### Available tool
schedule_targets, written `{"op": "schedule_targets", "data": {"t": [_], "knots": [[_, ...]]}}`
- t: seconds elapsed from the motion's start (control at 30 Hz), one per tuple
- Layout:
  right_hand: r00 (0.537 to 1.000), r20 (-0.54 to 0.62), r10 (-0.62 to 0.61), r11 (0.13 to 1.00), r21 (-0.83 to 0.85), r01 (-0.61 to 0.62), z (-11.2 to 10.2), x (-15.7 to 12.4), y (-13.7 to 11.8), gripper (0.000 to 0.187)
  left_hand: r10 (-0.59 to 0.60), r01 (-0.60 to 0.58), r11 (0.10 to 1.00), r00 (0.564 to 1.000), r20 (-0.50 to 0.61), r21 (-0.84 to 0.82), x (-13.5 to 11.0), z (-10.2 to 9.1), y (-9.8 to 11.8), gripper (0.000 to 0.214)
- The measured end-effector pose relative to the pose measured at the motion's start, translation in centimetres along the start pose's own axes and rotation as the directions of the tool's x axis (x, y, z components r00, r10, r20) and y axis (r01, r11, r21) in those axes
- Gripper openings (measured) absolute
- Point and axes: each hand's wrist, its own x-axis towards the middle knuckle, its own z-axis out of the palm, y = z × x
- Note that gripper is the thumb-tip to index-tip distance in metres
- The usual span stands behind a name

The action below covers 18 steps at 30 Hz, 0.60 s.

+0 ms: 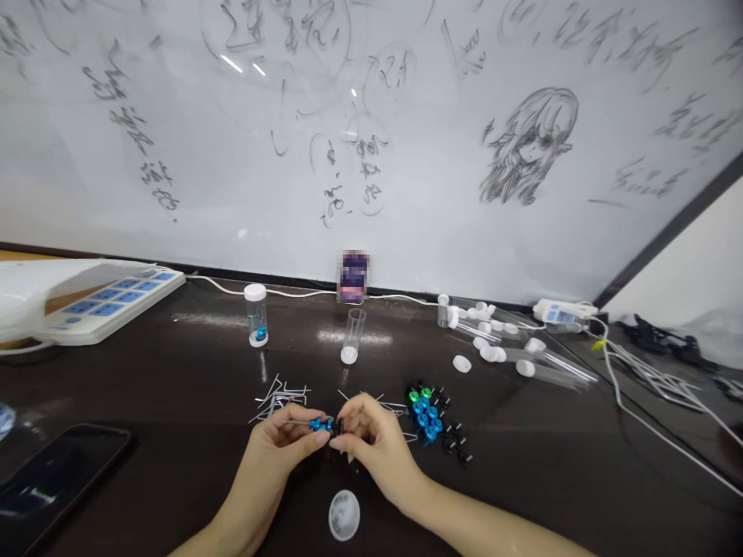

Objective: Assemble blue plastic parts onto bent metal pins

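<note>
My left hand (284, 442) is closed round a small blue metal part (316, 425), with a thin metal rod running back along the fingers. My right hand (374, 439) pinches a black knob-like piece (339, 427) at the blue part's right end. The two hands meet fingertip to fingertip just above the table; whether the pieces are joined is hidden. Thin L-shaped metal rods (284, 396) lie scattered behind my left hand. Right of my right hand are blue metal parts (428, 422), a few green ones (414, 396) and several black screws (463, 458). A small translucent cup (344, 515) stands in front.
An uncapped clear tube (354, 334) stands behind my hands; a capped tube (256, 313) with blue pieces is farther left. Clear tubes and white caps (492, 353) lie back right. A power strip (116, 302), a dark phone (63, 483), cables (638, 371) and a small screen (354, 277) surround the workspace.
</note>
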Motion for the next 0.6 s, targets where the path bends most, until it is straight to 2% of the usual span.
{"op": "schedule_targets", "data": {"t": [0.1, 0.3, 0.4, 0.6], "knots": [[1.0, 0.026, -0.005, 1.0, -0.019, 0.005, -0.15, 0.0, 0.15, 0.021, 0.008, -0.009, 1.0, 0.999, 0.042, 0.018, -0.14, -0.07, 0.02, 0.018], [0.997, 0.082, -0.012, 1.0, -0.023, 0.014, -0.3, -0.19, 0.04, 0.033, 0.029, -0.031, 0.999, 0.997, 0.073, 0.023, -0.26, -0.07, -0.02, 0.016], [0.996, 0.078, -0.04, 0.999, 0.009, 0.039, -0.24, -0.27, -0.35, 0.028, 0.019, -0.02, 1.0, 0.999, 0.041, 0.013, -0.17, -0.08, -0.08, 0.017], [0.994, 0.043, -0.105, 0.981, -0.158, 0.11, -0.08, -0.71, -0.77, 0.013, 0.031, -0.03, 0.999, 0.998, 0.052, -0.014, -0.11, -0.19, -0.19, 0.017]]}}
